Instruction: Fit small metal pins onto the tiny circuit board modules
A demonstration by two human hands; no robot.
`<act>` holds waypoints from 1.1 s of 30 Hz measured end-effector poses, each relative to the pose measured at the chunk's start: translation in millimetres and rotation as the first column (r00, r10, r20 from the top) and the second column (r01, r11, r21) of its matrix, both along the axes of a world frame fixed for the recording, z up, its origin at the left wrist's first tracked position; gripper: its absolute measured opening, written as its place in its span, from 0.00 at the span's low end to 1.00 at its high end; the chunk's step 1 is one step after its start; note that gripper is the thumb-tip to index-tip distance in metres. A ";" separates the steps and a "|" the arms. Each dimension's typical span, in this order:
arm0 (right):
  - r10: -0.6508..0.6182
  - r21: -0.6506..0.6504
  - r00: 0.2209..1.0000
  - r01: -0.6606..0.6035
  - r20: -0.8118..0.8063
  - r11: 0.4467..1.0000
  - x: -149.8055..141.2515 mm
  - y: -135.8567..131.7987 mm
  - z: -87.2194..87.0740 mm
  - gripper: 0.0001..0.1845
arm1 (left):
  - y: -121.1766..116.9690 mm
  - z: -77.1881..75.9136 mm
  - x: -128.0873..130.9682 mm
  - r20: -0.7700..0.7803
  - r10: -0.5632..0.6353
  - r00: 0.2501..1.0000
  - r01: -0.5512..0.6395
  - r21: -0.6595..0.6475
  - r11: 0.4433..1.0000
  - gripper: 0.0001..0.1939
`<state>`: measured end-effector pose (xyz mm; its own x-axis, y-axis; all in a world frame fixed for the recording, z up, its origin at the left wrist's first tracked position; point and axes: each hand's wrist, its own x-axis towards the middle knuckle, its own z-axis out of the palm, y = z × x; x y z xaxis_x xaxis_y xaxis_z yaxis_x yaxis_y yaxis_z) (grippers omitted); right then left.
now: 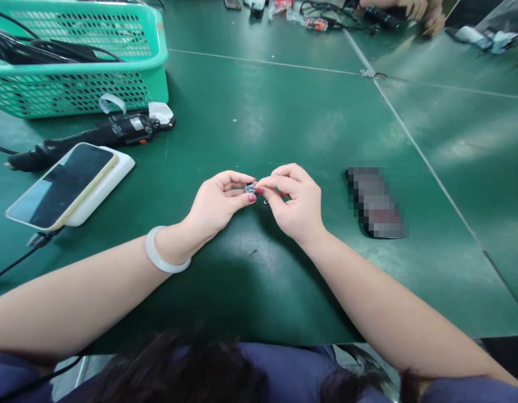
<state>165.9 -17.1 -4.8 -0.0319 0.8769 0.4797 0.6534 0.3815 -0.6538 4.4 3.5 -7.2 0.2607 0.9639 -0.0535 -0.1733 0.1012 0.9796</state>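
My left hand (219, 201) pinches a small shiny bluish-grey metal part (250, 188) between its thumb and fingers, over the middle of the green table. Its exact kind is too small to make out. Close against it, my right hand (294, 198) has thumb and fingertips pressed together at the part's right side. What those fingertips hold is mostly hidden. Just below them shows a tiny pale loop-shaped piece (266, 201), possibly attached to whatever the right fingers grip.
A green basket (94, 89) with black cables stands at the back left. Before it lie a black handheld tool (116, 131) and a phone (63, 182) on a white block (101, 190). A blurred dark object (376, 202) lies right. Another person's hands (422, 14) are at the far edge.
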 end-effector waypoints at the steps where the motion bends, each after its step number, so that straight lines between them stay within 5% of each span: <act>1: -0.002 0.006 1.000 0.002 0.014 1.000 0.1 0.1 -0.6 0.09 | -0.2 0.5 0.1 -0.008 -0.002 1.000 0.002 0.001 1.000 0.16; 9: -0.069 0.062 0.998 0.069 0.005 0.996 -1.2 -3.3 6.3 0.09 | -0.9 0.4 1.3 0.053 0.000 0.999 0.000 -0.013 1.000 0.15; 14: -0.102 -0.024 0.995 0.103 0.013 0.994 14.6 3.7 4.8 0.11 | 2.3 0.9 2.6 0.123 0.015 0.992 0.002 -0.136 0.991 0.13; 20: 0.109 -0.331 0.961 -0.020 0.253 0.943 30.5 14.7 -4.9 0.06 | 5.4 2.4 1.8 0.154 0.064 0.986 -0.028 -0.224 0.974 0.09; 27: 0.249 -0.306 0.896 -0.137 0.368 0.942 33.7 18.7 -6.3 0.15 | 3.7 -0.4 2.2 0.139 0.022 0.990 0.006 -0.194 0.981 0.10; 33: 0.270 -0.334 0.880 -0.137 0.392 0.933 34.9 20.1 -4.7 0.06 | 3.4 0.0 2.1 0.129 0.019 0.991 0.005 -0.185 0.983 0.11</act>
